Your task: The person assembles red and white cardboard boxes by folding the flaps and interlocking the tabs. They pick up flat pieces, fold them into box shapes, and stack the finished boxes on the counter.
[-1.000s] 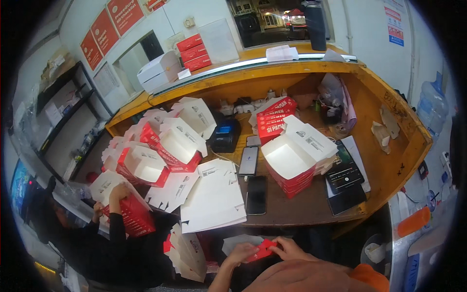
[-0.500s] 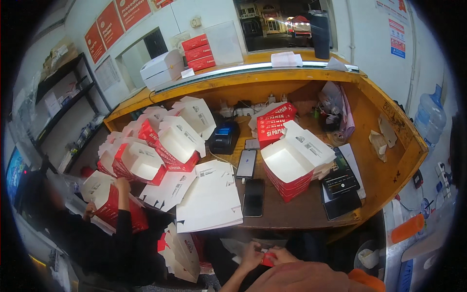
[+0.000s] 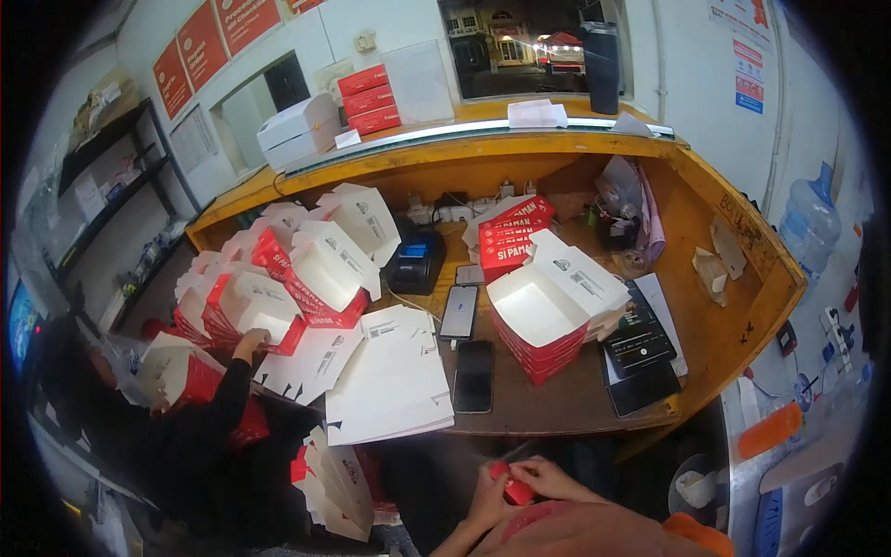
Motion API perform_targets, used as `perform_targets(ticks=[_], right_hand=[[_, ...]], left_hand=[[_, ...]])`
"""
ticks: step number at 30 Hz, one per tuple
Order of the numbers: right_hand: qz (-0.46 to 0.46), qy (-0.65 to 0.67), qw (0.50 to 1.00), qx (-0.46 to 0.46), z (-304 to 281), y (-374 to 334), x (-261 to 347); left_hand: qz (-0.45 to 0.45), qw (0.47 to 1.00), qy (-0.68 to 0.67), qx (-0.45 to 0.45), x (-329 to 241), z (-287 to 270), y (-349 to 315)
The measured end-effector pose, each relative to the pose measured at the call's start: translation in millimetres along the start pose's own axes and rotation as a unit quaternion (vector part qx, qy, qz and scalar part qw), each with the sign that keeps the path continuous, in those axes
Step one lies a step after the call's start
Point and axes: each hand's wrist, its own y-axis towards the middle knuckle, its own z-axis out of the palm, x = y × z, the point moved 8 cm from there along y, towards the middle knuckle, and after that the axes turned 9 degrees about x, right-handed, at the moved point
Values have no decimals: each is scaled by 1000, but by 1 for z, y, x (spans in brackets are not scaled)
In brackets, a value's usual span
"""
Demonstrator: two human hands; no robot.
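At the lower middle, below the desk's front edge, my left hand [image 3: 489,499] and my right hand [image 3: 548,480] are close together. Both are closed on a small red folded piece [image 3: 516,489], whose kind I cannot make out. Part of it is hidden by my fingers. Nearest on the desk above are a stack of flat white carton sheets [image 3: 390,385] and a dark phone [image 3: 473,376]. A stack of open red-and-white food boxes [image 3: 543,339] stands to their right.
A co-worker's hand [image 3: 251,343] reaches to the open boxes [image 3: 255,302] piled at the left. More folded cartons [image 3: 334,483] stand low beside my left arm. A lit phone [image 3: 459,312], a black printer [image 3: 417,263] and a tablet [image 3: 639,334] lie on the desk.
My hands have shifted slightly right and up with the red piece, now showing more of it. The co-worker's hand has moved from the lower box toward the piled boxes.
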Motion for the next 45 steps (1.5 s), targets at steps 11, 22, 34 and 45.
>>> perform_targets(ticks=[11,22,34,45], right_hand=[[-25,126,991,32,8,13,-31],[-58,-18,998,25,9,19,10],[61,131,989,-26,-16,-16,-33],[10,-102,978,-182,-62,-70,21]], left_hand=[[104,977,-95,161,0,-16,-15],[86,981,-77,157,-29,-50,-16],[-42,878,-455,-144,-7,-79,-78],[29,996,69,53,-82,-67,-46]])
